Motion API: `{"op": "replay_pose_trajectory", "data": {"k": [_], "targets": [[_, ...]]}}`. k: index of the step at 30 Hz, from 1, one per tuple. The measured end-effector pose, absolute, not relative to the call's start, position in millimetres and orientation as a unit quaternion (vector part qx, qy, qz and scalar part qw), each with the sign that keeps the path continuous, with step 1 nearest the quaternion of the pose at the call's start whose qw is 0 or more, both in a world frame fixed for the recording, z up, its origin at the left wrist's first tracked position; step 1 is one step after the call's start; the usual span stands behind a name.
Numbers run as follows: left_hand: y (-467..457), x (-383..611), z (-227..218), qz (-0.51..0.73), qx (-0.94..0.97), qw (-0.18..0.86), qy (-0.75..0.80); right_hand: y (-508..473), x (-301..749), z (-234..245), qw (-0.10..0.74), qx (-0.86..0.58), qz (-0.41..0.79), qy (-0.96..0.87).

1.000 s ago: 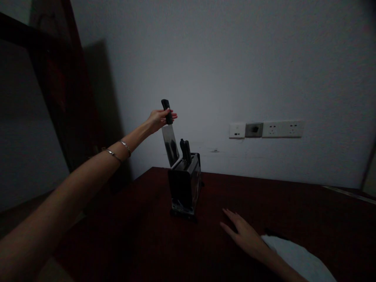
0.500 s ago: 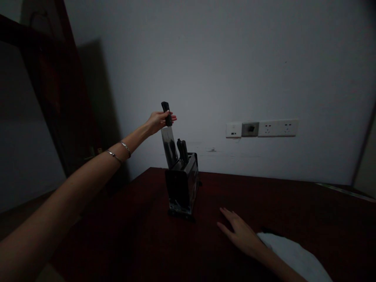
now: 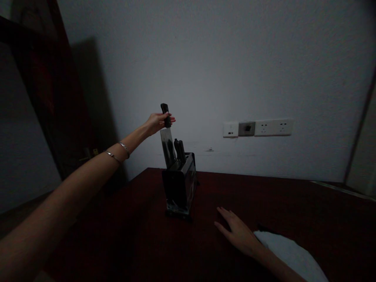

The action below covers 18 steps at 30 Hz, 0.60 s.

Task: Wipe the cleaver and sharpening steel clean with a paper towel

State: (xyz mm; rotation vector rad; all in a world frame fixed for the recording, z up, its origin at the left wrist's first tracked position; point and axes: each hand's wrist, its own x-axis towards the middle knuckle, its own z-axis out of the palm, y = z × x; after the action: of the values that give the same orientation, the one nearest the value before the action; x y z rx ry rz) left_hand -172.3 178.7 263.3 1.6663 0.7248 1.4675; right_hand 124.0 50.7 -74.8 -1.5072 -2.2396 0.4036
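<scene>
My left hand (image 3: 158,120) is closed on the black handle of a cleaver (image 3: 168,148), thumb on one side and fingers on the other. Its broad metal blade points down, with the lower end at the slots of a black knife block (image 3: 176,192). Two more black-handled knives (image 3: 179,150) stand in the block, just right of the blade. Well to the right of the block, my right hand (image 3: 239,233) lies open and flat on the dark red table, fingers spread and holding nothing.
A white cloth (image 3: 289,250) lies beside my right forearm on the table (image 3: 223,188). Behind, a pale wall carries a row of sockets (image 3: 258,128). A dark red door (image 3: 70,109) stands at the left, beyond the table's edge.
The cleaver sits slightly lower against the block, my left hand still gripping it. The whole view has shifted a little; my right hand rests as before.
</scene>
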Motion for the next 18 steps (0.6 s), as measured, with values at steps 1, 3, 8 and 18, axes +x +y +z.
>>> {"op": "replay_pose_trajectory", "data": {"k": [1,3,8,18], "targets": [[179.7,-172.3,263.0,0.578,0.654,0.395,0.286,51.0,124.2,-75.5,0.21,-0.54,0.145,-0.802],[181.2,-172.4,262.1,0.579,0.652,0.4,0.284,51.6,124.7,-77.1,0.217,-0.537,0.146,-0.802],[182.8,-172.3,257.1,0.58,0.643,0.414,0.28,51.6,124.9,-78.9,0.215,-0.535,0.138,-0.805],[187.6,-169.5,233.7,0.571,0.635,0.445,0.271,48.4,124.5,-72.3,0.193,-0.537,0.136,-0.81]]}}
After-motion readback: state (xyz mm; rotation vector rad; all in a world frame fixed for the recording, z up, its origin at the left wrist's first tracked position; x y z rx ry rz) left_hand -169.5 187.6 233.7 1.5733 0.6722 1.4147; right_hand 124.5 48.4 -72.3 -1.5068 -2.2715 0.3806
